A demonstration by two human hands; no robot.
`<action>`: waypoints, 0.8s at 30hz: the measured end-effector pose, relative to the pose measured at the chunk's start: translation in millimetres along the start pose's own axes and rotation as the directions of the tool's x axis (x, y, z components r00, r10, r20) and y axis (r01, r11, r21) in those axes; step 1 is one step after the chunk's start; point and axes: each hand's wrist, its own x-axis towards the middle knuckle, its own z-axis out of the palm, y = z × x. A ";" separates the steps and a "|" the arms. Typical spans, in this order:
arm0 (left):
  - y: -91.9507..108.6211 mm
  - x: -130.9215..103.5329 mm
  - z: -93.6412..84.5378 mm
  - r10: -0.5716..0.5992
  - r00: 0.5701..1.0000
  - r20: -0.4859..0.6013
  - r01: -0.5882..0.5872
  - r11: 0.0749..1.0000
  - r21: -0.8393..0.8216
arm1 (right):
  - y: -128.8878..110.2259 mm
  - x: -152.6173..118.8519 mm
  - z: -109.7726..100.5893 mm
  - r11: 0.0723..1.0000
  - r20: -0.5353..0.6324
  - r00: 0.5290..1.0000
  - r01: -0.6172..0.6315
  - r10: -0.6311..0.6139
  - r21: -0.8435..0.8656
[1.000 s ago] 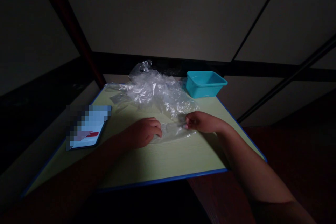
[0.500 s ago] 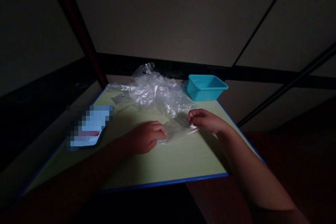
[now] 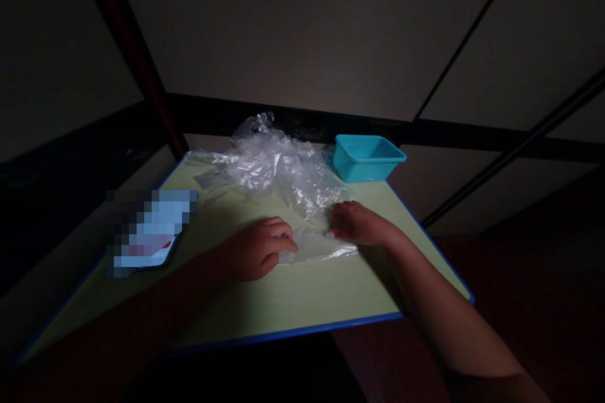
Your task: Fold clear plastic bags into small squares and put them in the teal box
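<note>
Below both hands, a pale green table (image 3: 302, 299) edged in blue is seen. Between the hands, a clear plastic piece (image 3: 316, 245) is spread; its left end is touched by the left hand (image 3: 259, 249), fingers bent, its right end by the right hand (image 3: 359, 225), fingers curled. Whether it is gripped by either cannot be told. Left of the left hand, a phone (image 3: 161, 230) is placed. Beyond both, crumpled plastic (image 3: 278, 165) is heaped; beyond the right, a turquoise container (image 3: 363, 170) is set.

Room at table (image 3: 307, 296) front between forearms (image 3: 423, 283); clear sheet (image 3: 314, 247), plastic heap (image 3: 278, 167), turquoise tub (image 3: 366, 169) block beyond.
</note>
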 end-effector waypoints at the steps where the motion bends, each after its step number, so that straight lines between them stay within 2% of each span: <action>1: -0.3 0.1 0.0 0.004 1.000 -0.011 -0.004 1.000 -0.001 | -1.5 -0.4 0.0 1.000 0.005 1.000 -0.009 0.009 -0.014; 3: -1.0 0.1 -0.3 0.013 1.000 -0.024 -0.013 1.000 0.000 | -5.6 -1.3 -1.3 1.000 -0.004 1.000 -0.023 0.023 -0.021; 7: -0.9 0.1 -1.2 0.025 1.000 -0.004 -0.025 1.000 0.003 | -13.6 -3.4 -5.1 0.999 -0.025 0.999 0.033 -0.032 0.004; 11: 0.4 0.6 -1.6 0.025 1.000 0.015 -0.025 1.000 -0.011 | -14.0 -1.9 -1.5 1.000 0.013 1.000 0.015 -0.015 -0.007; 17: 0.5 -0.1 -2.9 0.005 1.000 0.022 -0.004 1.000 -0.024 | -8.1 3.9 6.6 0.990 0.069 0.995 0.066 -0.075 0.124; 21: 0.4 -0.3 -3.8 0.006 1.000 0.020 -0.005 1.000 -0.017 | -7.1 1.7 4.7 0.966 0.077 0.997 0.006 -0.027 0.258; 24: 1.2 0.2 -4.0 0.005 1.000 0.021 -0.005 1.000 -0.016 | -7.6 -0.4 1.6 0.985 0.037 0.998 -0.051 0.046 0.165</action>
